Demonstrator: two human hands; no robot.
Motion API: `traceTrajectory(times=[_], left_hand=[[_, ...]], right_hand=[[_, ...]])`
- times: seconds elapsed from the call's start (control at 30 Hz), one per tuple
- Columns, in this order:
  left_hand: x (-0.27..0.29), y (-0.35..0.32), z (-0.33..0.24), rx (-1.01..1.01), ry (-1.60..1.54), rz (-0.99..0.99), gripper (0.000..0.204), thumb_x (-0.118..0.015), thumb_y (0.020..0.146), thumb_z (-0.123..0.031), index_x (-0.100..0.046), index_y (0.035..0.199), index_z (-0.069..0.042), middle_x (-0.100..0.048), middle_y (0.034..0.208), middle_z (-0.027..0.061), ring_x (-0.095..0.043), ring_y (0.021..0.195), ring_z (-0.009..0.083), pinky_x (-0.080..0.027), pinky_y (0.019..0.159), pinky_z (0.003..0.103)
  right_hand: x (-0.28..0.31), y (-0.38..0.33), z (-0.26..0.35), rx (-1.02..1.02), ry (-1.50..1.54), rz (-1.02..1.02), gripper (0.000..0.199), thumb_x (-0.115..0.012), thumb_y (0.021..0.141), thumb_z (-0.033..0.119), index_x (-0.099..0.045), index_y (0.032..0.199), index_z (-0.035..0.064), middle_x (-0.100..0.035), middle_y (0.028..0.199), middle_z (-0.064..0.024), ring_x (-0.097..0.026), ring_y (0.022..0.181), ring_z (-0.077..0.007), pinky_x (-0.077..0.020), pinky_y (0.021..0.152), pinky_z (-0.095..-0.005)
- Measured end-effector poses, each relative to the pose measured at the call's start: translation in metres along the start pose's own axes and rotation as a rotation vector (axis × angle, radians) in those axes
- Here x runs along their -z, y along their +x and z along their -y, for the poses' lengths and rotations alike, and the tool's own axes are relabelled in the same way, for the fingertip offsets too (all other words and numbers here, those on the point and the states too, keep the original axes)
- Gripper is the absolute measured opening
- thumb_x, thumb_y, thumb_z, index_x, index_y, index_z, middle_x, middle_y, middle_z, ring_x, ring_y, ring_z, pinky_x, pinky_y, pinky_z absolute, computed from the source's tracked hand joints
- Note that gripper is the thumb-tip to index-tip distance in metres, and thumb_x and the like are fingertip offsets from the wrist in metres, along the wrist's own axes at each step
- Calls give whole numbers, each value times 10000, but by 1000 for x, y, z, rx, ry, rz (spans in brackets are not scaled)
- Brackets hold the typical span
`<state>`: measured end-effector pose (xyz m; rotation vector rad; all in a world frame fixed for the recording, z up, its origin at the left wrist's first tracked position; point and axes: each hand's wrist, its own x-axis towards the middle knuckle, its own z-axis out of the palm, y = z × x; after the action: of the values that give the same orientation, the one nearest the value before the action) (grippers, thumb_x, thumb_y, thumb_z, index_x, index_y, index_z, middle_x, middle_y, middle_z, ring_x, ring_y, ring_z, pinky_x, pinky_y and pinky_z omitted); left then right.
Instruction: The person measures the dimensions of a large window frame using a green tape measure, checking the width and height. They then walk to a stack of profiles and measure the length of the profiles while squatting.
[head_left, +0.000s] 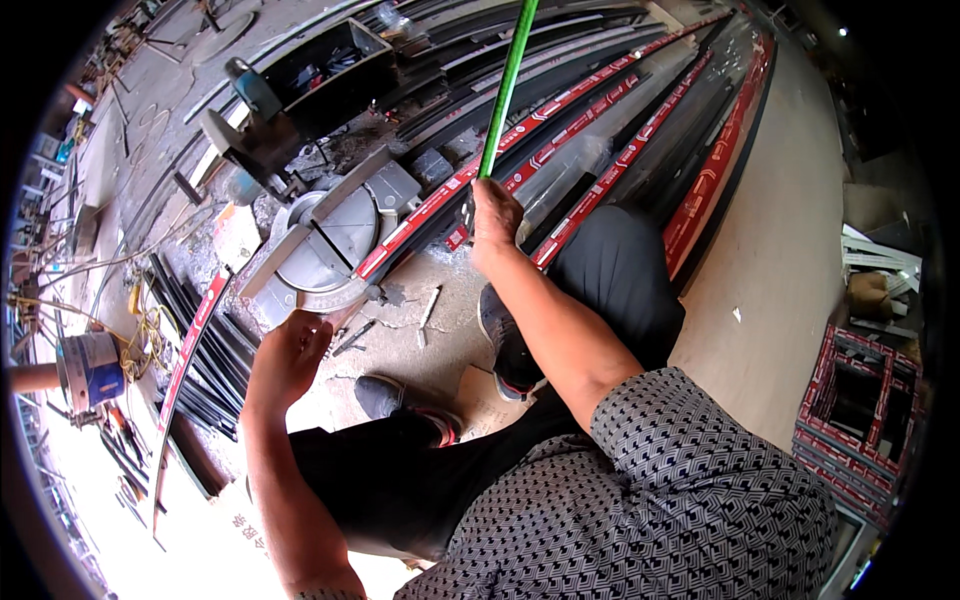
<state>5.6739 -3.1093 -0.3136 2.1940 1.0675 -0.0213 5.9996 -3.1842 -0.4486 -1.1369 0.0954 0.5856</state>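
My right hand is closed round the lower end of a long green strip, which looks like a tape measure blade. The strip rises from my fist past the top of the view. Something small and dark shows at the fist's left side, mostly hidden. My left hand is curled closed just in front of the cut-off saw's round grey base; what its fingers hold, if anything, is hidden. A red-filmed profile bar reaches from the saw base toward the upper right, passing behind my right hand.
Several red-filmed and dark bars lie beyond my right knee. Black bars lie left of the saw. A dark open box stands behind it. At left is a bucket; at right, stacked red-and-grey frames.
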Motion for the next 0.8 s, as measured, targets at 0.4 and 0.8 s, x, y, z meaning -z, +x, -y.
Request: traceTrajectory(times=[0.4, 0.8], left_hand=[[-2, -2, -12, -19, 98, 12, 390, -631, 989, -391, -679, 1107, -23, -732, 924, 223, -720, 899, 389, -543, 795, 443], [-21, 25, -29, -32, 147, 104, 404, -631, 987, -431, -705, 1154, -71, -745, 1043, 210, -717, 1002, 385, -547, 869, 444]], right_hand=[[-27, -46, 101, 350, -237, 395, 210, -675, 993, 194, -678, 841, 48, -495, 626, 92, -423, 517, -18, -331, 450, -226], [-32, -32, 204, 784, -779, 633, 273, -734, 928, 223, -750, 1044, -23, -738, 898, -102, -677, 825, -145, -525, 747, -300]])
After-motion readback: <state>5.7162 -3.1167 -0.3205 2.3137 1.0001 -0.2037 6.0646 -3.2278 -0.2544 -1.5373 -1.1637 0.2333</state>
